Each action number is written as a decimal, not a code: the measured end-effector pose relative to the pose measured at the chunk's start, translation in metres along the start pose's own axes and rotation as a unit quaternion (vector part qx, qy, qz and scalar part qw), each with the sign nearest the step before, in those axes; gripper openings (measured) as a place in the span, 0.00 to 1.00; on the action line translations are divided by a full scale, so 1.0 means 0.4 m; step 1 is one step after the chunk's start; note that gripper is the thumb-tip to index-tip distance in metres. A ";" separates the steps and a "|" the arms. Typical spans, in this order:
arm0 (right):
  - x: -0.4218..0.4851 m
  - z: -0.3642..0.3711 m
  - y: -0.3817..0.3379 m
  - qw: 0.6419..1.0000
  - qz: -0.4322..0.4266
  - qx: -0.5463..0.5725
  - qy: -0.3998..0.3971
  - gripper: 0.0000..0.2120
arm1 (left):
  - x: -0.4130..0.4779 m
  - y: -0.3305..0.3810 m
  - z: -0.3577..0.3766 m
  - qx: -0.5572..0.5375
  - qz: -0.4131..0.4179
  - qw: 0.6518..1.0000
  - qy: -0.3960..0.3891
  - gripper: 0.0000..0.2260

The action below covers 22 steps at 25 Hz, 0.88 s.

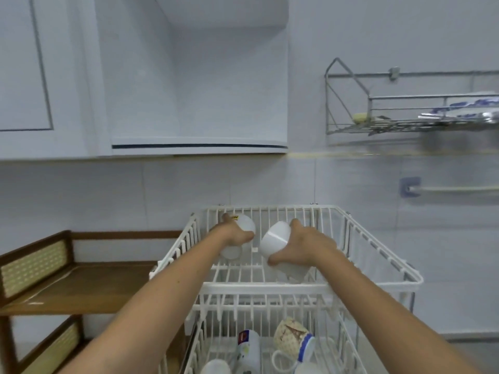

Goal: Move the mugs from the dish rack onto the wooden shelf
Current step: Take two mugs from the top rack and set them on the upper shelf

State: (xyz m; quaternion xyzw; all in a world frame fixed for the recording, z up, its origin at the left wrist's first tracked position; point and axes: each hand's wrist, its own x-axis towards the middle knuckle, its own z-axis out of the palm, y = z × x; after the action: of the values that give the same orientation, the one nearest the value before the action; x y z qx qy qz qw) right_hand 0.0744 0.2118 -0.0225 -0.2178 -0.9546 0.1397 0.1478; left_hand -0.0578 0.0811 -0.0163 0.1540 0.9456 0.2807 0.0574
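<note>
Both forearms over the dish rack (378, 247), left hand (234, 234) and right hand (305, 248) each clasping a white mug (274, 238) (upper tier).

Smooth white mugs (275, 238), coated wire dish rack (378, 252), brown wooden shelf (81, 287).

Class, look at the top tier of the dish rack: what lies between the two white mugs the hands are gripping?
Nothing but bare rack wires. In the head view, the left mug and right mug stand apart on the dish rack, each held by the left hand or right hand.
</note>
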 end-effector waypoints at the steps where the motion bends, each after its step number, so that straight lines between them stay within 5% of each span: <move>1: 0.002 -0.009 0.007 0.996 0.006 0.090 0.014 0.45 | -0.011 -0.001 -0.008 -0.042 0.002 0.999 -0.005 0.45; 5: -0.024 -0.066 0.006 0.872 -0.022 0.490 0.001 0.42 | -0.105 -0.032 -0.104 -0.278 0.015 0.960 0.011 0.35; 10: -0.094 -0.109 -0.044 0.714 -0.096 0.684 -0.117 0.38 | -0.264 -0.181 -0.269 -0.440 0.087 0.892 -0.061 0.26; 14: -0.157 -0.092 -0.184 0.711 -0.082 0.677 -0.170 0.32 | -0.322 -0.375 -0.337 -0.461 0.073 0.884 -0.014 0.25; 20: -0.231 -0.005 -0.528 0.667 -0.071 0.701 -0.242 0.28 | -0.219 -0.658 -0.429 -0.437 0.024 0.882 0.173 0.34; 22: -0.227 0.045 -0.627 0.696 -0.068 0.681 -0.219 0.30 | -0.173 -0.742 -0.436 -0.388 0.019 0.899 0.203 0.35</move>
State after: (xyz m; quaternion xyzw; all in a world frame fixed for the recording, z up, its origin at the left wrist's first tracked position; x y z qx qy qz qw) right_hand 0.0524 -0.0504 0.0241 0.0443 -0.6158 0.7849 0.0521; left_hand -0.1032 -0.2667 -0.0318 0.0775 0.7497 0.6517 -0.0858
